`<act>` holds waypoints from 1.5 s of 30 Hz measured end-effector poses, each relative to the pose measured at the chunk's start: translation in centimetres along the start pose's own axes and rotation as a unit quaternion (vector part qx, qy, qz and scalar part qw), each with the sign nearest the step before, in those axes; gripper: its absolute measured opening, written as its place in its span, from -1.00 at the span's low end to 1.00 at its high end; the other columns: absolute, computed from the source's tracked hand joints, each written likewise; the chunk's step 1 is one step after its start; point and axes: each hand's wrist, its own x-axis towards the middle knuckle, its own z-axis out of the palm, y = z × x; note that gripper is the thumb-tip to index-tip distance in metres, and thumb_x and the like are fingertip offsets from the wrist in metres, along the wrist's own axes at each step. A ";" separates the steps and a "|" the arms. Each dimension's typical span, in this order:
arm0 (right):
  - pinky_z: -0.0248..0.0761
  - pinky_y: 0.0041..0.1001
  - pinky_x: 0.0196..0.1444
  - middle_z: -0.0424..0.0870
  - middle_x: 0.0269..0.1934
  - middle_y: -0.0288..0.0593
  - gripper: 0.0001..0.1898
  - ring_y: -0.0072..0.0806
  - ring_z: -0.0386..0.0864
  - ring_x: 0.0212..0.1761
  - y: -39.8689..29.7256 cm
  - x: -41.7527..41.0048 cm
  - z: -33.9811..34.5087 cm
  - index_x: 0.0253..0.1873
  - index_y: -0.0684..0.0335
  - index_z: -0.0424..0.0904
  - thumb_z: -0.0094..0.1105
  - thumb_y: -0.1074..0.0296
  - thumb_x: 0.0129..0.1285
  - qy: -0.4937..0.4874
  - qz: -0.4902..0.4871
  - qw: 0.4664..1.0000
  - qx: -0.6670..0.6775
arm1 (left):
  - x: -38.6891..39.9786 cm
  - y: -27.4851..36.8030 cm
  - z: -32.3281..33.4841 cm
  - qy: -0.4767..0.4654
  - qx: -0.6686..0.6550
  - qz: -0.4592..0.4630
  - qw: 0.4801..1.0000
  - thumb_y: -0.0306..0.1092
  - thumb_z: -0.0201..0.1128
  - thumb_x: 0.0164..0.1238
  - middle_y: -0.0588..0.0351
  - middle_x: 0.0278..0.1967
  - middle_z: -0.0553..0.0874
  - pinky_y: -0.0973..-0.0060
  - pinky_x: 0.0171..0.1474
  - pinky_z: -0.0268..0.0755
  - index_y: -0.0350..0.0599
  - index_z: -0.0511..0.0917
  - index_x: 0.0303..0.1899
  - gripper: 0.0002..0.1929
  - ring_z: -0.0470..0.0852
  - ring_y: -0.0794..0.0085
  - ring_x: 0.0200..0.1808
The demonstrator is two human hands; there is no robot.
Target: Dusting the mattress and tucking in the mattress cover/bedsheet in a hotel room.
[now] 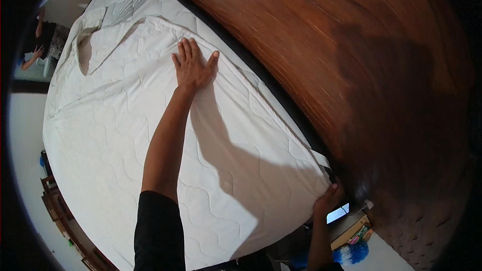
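Observation:
A white quilted mattress protector [124, 135] covers most of the mattress [173, 5]. Its far end lies loose and folded, baring the mattress's grey-patterned top. My left hand [194, 64] rests flat on the protector near its bound edge, fingers spread. At the near right corner, my right hand [327, 200] grips the protector, thumb on top and the other fingers hidden. Just beyond that thumb, a white strap [321, 159] at the protector's corner reaches over the dark bed edge [248, 54].
A brown wooden headboard [301, 41] rises along the right. Below my right hand are a lit phone screen [338, 213], a white plug [368, 204] and a cardboard box [349, 231]. At far left stands another person [39, 41]; wooden furniture [56, 210] lines the left wall.

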 end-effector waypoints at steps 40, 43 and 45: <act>0.24 -0.20 -0.05 0.44 -0.21 0.25 -0.53 0.06 0.40 -0.14 0.0 2.5 0.7 -0.10 0.43 0.42 -0.30 0.05 0.39 -0.059 0.050 0.995 -0.069 | -7.7 5.8 0.3 0.037 0.007 0.029 0.999 0.35 -0.22 0.21 -0.08 0.39 -0.10 0.03 0.36 -0.49 -0.08 -0.05 0.37 -0.15 -0.21 0.17 0.43; 0.18 -0.18 -0.07 0.43 -0.23 0.27 -0.47 0.07 0.37 -0.18 -1.0 2.3 1.2 -0.17 0.52 0.38 -0.31 0.00 0.38 -0.005 0.090 0.995 -0.047 | -7.0 5.8 0.3 0.029 0.013 0.029 0.999 0.35 -0.21 0.20 -0.05 0.39 -0.11 0.08 0.37 -0.49 -0.05 -0.06 0.37 -0.16 -0.21 0.21 0.43; 0.23 -0.21 -0.14 0.43 -0.30 0.22 -0.56 0.03 0.40 -0.21 -0.3 2.1 1.5 -0.17 0.43 0.42 -0.28 0.09 0.39 0.026 0.072 0.996 -0.036 | -6.8 5.9 0.5 0.027 0.015 0.030 0.999 0.35 -0.20 0.20 -0.04 0.40 -0.11 0.09 0.38 -0.49 -0.03 -0.07 0.37 -0.16 -0.21 0.22 0.43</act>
